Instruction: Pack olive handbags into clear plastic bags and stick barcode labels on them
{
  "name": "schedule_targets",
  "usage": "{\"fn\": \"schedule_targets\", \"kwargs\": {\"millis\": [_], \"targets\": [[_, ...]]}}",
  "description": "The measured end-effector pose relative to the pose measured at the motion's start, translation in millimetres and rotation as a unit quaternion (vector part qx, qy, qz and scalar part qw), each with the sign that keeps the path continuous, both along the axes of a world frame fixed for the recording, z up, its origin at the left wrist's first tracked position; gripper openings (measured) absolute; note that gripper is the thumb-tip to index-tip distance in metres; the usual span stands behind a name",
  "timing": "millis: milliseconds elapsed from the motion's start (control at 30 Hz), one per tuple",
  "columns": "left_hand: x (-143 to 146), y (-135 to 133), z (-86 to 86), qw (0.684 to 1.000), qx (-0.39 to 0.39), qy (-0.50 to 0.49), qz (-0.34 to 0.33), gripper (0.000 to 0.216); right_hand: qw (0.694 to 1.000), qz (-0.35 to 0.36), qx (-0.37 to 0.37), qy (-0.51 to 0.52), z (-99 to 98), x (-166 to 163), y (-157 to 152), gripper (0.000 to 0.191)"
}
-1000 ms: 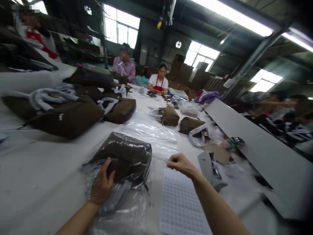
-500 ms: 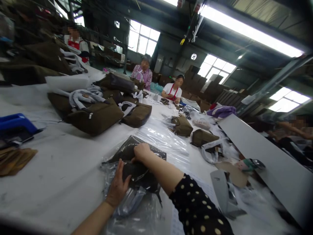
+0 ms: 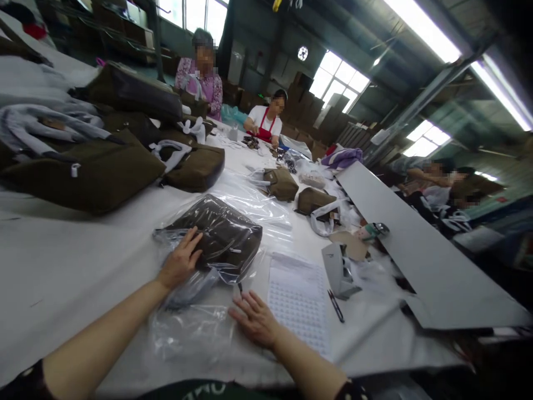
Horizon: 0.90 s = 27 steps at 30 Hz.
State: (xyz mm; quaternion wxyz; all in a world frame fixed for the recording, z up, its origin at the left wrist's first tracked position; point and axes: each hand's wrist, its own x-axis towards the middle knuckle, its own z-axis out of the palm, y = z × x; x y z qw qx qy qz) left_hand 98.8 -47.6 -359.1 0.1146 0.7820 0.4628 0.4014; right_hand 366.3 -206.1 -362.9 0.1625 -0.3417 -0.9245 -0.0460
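Note:
A dark brown handbag [image 3: 225, 230] lies in a clear plastic bag [image 3: 187, 336] on the white table before me. My left hand [image 3: 181, 260] rests on the left side of the wrapped handbag, fingers stretched out. Close to the near right corner of the handbag is my right hand [image 3: 255, 318], its fingers spread over the loose plastic at the table top. Grey-wrapped handles show through the film below the handbag. Neither hand grips anything that I can see.
Several brown handbags [image 3: 95, 172] are heaped at the left. Right of my hands lie a sheet of stickers [image 3: 297, 303], thread snips [image 3: 335, 305] and a grey tape dispenser [image 3: 338, 272]. A bottle [image 3: 372, 230] stands beyond. Co-workers [image 3: 266, 123] are across the table.
My right hand has left the top of the wrapped handbag and come down toward me to the loose plastic. The left hand stays on the handbag's left side. The view has turned right.

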Motion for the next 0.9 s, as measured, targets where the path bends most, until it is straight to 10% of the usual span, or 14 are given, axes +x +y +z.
{"fn": "schedule_targets", "kwargs": {"millis": [233,333,567,733,900], "targets": [[-37,-126,2.0,0.98,-0.017,0.126,-0.156,0.084,0.948,-0.19,-0.11,0.23,-3.1,-24,31,0.023],[-42,-157,-20.0,0.985,0.004,0.137,-0.109,0.051,0.897,-0.313,-0.13,0.283,4.5,-32,29,0.034],[-56,-147,-19.7,0.997,0.068,-0.012,0.032,0.018,0.932,-0.12,0.034,0.34,-4.2,-41,21,0.026],[-62,-139,-27.1,0.996,0.042,-0.017,0.08,0.018,0.911,-0.229,0.028,0.342,-10.6,-57,29,0.03],[-77,-148,-10.1,0.995,-0.006,-0.024,0.102,0.024,0.941,-0.167,0.065,0.289,32.0,-53,15,0.027]]}}
